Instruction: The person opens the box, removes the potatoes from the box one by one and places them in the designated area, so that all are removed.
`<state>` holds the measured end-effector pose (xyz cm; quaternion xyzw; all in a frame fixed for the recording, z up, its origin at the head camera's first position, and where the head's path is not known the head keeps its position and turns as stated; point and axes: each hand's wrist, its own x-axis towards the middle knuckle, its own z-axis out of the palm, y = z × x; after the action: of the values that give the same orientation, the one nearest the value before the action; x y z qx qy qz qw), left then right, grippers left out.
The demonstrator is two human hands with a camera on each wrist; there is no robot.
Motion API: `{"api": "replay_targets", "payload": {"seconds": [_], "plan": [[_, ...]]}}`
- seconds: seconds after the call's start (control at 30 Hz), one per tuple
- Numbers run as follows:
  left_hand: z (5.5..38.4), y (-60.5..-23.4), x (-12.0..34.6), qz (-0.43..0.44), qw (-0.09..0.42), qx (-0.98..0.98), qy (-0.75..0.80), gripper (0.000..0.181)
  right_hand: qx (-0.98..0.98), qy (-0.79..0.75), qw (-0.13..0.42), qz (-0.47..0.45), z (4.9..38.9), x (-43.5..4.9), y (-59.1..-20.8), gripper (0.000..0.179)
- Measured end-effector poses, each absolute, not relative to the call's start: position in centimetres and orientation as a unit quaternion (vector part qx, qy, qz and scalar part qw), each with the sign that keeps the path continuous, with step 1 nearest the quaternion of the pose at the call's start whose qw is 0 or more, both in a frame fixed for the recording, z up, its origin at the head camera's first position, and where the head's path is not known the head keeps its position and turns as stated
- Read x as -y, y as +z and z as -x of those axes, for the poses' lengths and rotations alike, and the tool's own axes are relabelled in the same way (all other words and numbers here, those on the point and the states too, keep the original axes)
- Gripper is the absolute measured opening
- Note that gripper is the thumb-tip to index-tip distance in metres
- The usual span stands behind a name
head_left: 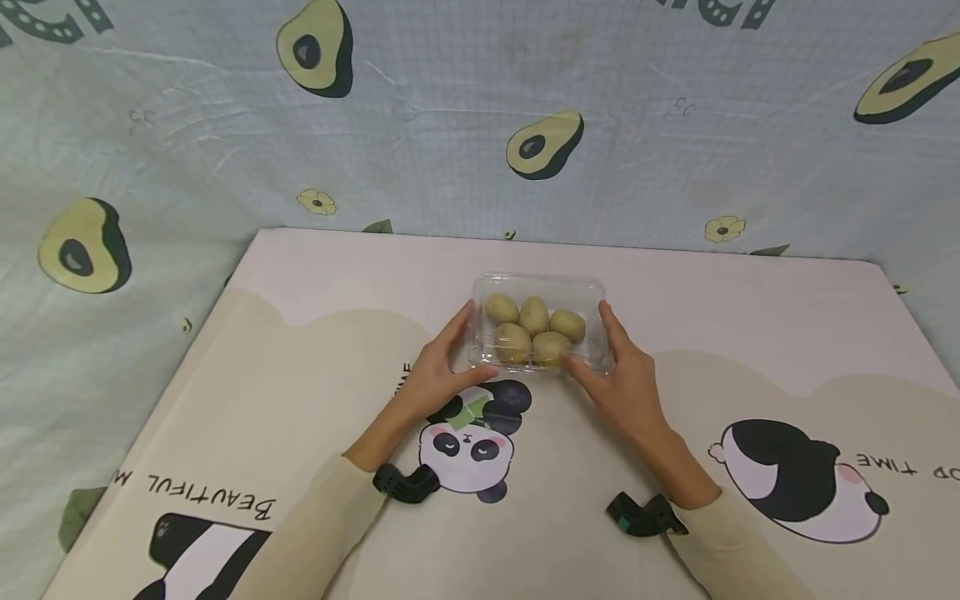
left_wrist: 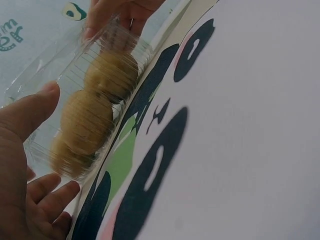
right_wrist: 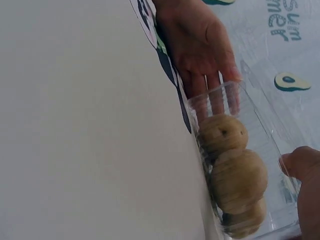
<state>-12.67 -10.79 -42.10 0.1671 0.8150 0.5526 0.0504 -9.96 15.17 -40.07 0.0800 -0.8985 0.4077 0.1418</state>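
Left hand: its fingers (head_left: pixel 438 371) lie nearly straight at the left side of the box, with the thumb spread along the front edge; I cannot tell if it squeezes.
Right hand: it (head_left: pixel 628 379) does the same on the right side, fingers out long, thumb by the front corner.
Clear box (head_left: pixel 595 333): it sits on the table between the two hands, toward the back.
Potatoes (head_left: pixel 513 342): five round yellow-brown ones show inside, three behind and two in front.
Wrists: a black band (head_left: pixel 407 483) is on the left one and another black band (head_left: pixel 647 514) on the right one, next to cream sleeves (head_left: pixel 315 525).
Panda picture (head_left: pixel 467 454): it is on the table (head_left: pixel 562 475), just in front of the box.
Back sheet (head_left: pixel 420 150): it is pale, with avocados (head_left: pixel 545 145) on it.
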Motion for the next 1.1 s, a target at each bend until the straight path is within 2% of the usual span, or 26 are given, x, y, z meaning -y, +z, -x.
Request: {"api": "replay_targets", "payload": {"seconds": [0.2, 0.47, 0.57, 0.7, 0.87, 1.1], "plan": [[12.8, -42.1, 10.8, -0.173, 0.046, -0.819, 0.545, 0.095, 0.919, 0.349, 0.137, -0.119, 10.2, -16.0, -39.7, 0.079], [12.8, -42.1, 10.9, -0.176, 0.045, -0.816, 0.548, 0.094, 0.915, 0.325, 0.185, -0.151, 10.3, -16.3, -39.6, 0.061], [12.7, -42.1, 11.0, -0.171, 0.049, -0.815, 0.551, 0.093, 0.916, 0.331, 0.175, -0.143, 10.2, -16.4, -39.4, 0.062], [12.7, -42.1, 11.1, -0.163, 0.052, -0.817, 0.551, 0.094, 0.926, 0.329, 0.13, -0.135, 10.3, -16.5, -39.1, 0.075], [12.8, -42.2, 11.0, -0.164, 0.05, -0.817, 0.55, 0.096, 0.937, 0.3, 0.105, -0.142, 10.4, -17.5, -38.5, 0.077], [12.7, -42.3, 11.1, -0.163, 0.05, -0.818, 0.55, 0.098, 0.938, 0.281, 0.127, -0.159, 10.5, -18.4, -38.1, 0.068]]}}
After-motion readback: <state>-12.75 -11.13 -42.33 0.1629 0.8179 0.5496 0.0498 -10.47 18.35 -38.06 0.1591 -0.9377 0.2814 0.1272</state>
